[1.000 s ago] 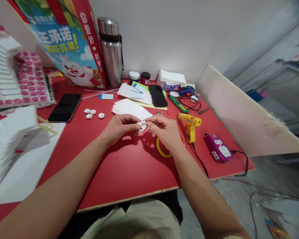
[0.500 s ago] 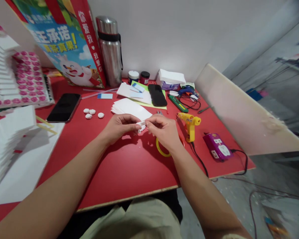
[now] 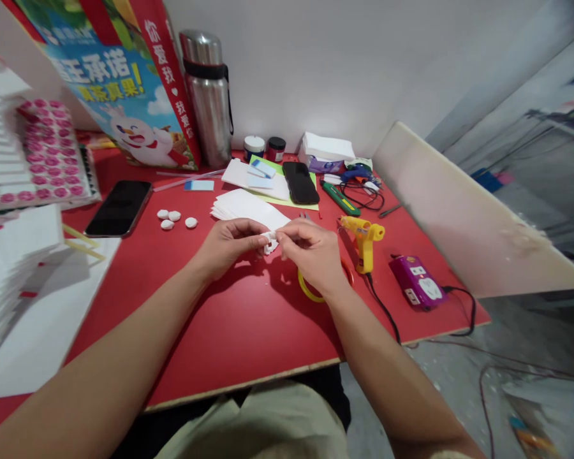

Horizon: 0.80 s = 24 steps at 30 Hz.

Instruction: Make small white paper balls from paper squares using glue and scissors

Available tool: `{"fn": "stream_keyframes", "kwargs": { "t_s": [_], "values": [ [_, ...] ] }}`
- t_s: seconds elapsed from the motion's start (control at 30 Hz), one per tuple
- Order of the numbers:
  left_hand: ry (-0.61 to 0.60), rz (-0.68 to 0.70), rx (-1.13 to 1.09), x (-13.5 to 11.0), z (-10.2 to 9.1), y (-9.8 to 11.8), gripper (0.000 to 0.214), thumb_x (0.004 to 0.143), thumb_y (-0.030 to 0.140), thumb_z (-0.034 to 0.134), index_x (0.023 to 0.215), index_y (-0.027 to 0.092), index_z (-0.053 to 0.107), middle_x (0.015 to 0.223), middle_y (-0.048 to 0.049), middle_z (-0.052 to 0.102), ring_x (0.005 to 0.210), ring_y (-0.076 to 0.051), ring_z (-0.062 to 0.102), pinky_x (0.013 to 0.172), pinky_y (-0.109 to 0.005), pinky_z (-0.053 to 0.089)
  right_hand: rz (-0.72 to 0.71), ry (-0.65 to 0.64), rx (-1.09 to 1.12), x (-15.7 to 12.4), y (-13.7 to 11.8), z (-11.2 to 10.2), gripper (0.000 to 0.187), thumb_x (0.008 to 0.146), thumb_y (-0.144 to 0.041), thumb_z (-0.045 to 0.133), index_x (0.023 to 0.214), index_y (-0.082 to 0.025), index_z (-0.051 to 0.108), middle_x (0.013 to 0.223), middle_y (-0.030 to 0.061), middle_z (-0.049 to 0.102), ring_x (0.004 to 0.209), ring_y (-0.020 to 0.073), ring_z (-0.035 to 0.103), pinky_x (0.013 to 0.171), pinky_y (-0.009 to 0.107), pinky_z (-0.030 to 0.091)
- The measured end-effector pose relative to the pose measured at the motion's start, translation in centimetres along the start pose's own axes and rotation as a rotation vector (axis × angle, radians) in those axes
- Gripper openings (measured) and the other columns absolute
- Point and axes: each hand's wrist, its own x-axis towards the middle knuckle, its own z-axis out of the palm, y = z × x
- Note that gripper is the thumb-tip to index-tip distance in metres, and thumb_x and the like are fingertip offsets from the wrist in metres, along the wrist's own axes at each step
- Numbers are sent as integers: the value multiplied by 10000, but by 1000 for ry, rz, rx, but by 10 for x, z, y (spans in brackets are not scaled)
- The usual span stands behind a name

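Observation:
A small piece of crumpled white paper (image 3: 270, 246) is pinched between both hands above the red table (image 3: 249, 331). My left hand (image 3: 234, 247) grips it from the left, thumb stretched along its edge. From the right, my right hand (image 3: 313, 252) holds the same paper between thumb and fingertips. Behind the hands lies a stack of white paper strips (image 3: 249, 209). Several small round white pieces (image 3: 168, 224) sit left of my left hand. Scissors with a yellow and red handle (image 3: 306, 288) lie partly hidden beneath my right hand.
A yellow glue gun (image 3: 363, 239) and a purple power socket (image 3: 418, 282) with cords stand at the right. Phones (image 3: 119, 207) lie at left and back. A steel flask (image 3: 208, 102), a printed bag (image 3: 119, 89) and a folded white paper model (image 3: 19, 274) occupy the left side.
Both hands stay in nearly the same place; the fingers shift slightly on the white paper. The view has moved a little, so the left-side objects appear farther left.

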Motion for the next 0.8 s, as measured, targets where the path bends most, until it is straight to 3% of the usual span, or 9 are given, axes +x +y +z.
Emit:
{"fn": "stream_keyframes", "kwargs": {
  "t_s": [0.33,0.8],
  "values": [
    [17,-11,-10,2,0,-3,325,687,354,918,873,133,770,720,-45,723,604,-145,655,584,-283,564,-51,-12,-99,-1,0,0,153,882,-164,661,753,-204,734,756,11,662,651,121,596,582,267,462],
    [28,37,15,-1,2,-1,298,713,346,903,866,131,765,723,-43,731,622,-143,670,600,-263,548,-51,-42,-74,-1,-3,-3,147,909,-210,661,788,-200,746,794,25,688,692,139,616,608,286,475]
  ]
}}
